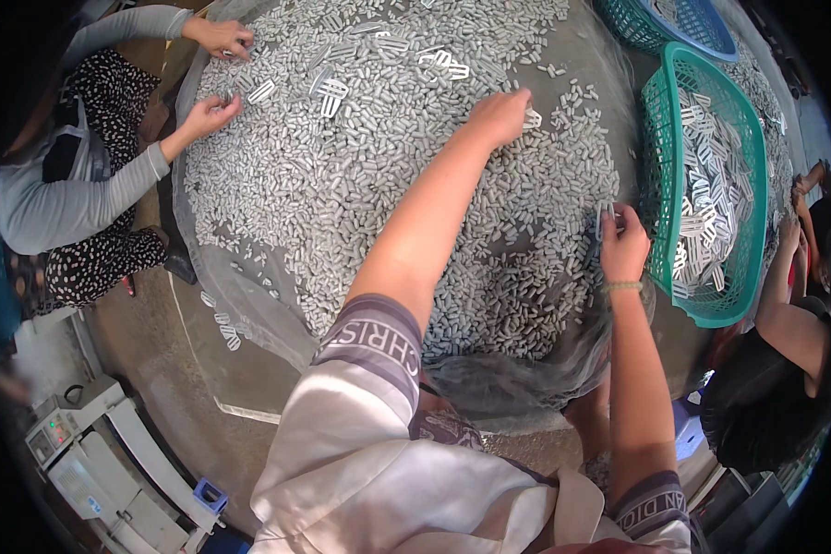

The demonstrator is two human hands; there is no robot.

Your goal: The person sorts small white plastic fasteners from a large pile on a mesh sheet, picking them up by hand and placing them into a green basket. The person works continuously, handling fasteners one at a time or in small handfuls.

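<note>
My left hand (500, 118) is reached far forward over a broad heap of small grey cylindrical pieces (360, 185). Its fingers are closed, with a flat pale slotted piece (532, 120) sticking out at their right side. Nearer to me and further right, my right hand (625, 243) pinches another flat slotted metal piece (604, 220) upright between thumb and fingers, at the heap's right edge. More slotted pieces lie loose on the heap, such as a pale slotted piece (331, 90) at the upper left and a slotted piece (446, 65) beyond my left hand.
A green plastic basket (755, 231) full of slotted pieces stands right of my right hand, with a blue basket (725, 37) behind it. Clear plastic sheeting (489, 383) edges the heap. A co-worker's hands (214, 113) work at the left; another person (766, 397) sits at the right.
</note>
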